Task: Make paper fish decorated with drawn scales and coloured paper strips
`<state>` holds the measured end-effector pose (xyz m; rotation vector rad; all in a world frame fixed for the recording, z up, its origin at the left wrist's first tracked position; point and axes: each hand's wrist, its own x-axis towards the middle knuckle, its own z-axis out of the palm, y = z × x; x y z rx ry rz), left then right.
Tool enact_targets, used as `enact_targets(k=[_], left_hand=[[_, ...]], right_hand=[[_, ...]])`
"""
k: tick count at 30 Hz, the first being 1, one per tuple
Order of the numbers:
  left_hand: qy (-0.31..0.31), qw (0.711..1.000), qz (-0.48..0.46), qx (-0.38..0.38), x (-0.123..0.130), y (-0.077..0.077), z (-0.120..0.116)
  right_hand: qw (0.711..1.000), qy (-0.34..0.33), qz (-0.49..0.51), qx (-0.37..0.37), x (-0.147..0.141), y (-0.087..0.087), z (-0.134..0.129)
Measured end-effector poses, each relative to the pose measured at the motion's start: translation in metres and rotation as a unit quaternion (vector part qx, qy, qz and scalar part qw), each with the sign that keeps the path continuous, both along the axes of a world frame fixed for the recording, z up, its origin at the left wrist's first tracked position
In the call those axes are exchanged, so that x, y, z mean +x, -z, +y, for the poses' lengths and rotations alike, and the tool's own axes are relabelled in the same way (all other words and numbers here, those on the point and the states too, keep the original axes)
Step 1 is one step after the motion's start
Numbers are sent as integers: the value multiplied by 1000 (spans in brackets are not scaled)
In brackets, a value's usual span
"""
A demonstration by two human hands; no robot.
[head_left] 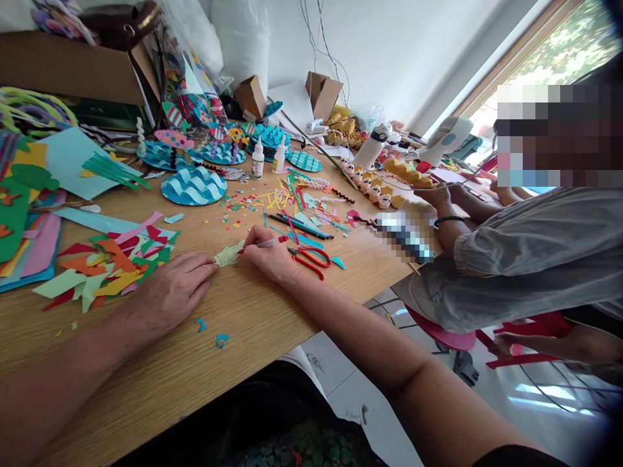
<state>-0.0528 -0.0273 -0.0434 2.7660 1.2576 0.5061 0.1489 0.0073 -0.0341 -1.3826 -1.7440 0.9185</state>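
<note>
Near the middle of the wooden counter (253, 324), the left hand (168, 292) lay flat with its fingers (199, 267) spread loosely and released, their tips pressing down the near end of a small pale green paper piece (228, 254). Just beside it, the right hand (270, 256) had its fingers clenched around a pen (265, 243) with a red end, the tip meeting the paper piece from the right. Red-handled scissors (309, 256) lay touching the right hand's far side, with dark pencils (302, 227) just beyond. A heap of coloured paper scraps (111, 263) sat close to the left hand, on its outer side. Bare wood lay open between the two forearms and down to the counter's near edge, marked only by a few blue scraps (214, 332). Further off stood blue wave discs (193, 185) and two glue bottles (257, 159). At the right edge of the counter, another person's sleeve (516, 253) and hand (438, 194) rested, well apart from the paper piece
</note>
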Motion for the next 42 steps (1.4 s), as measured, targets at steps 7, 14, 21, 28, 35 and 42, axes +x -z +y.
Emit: enact_targets(k=[7,14,21,28,35,42], left_hand=[[15,1000,-1,13,-1,1,-1],[11,1000,1,11,-1,3,-1],[9,1000,-3,12,0,1,-1],[5,1000,-9,5,-1,3,-1],[5,1000,-8,7,0,4,-2],[-1,1000,-1,2,1,1,-2]], right_hand=[[998,-24,60,-3,-2,8,0],[998,-47,42,3,-5,16,1],[998,-57,23,20,-5,17,2],[998,-51,24,26,-5,18,1],[998,-48,16,30,-4,17,1],[999,-42,-6,16,-5,12,0]])
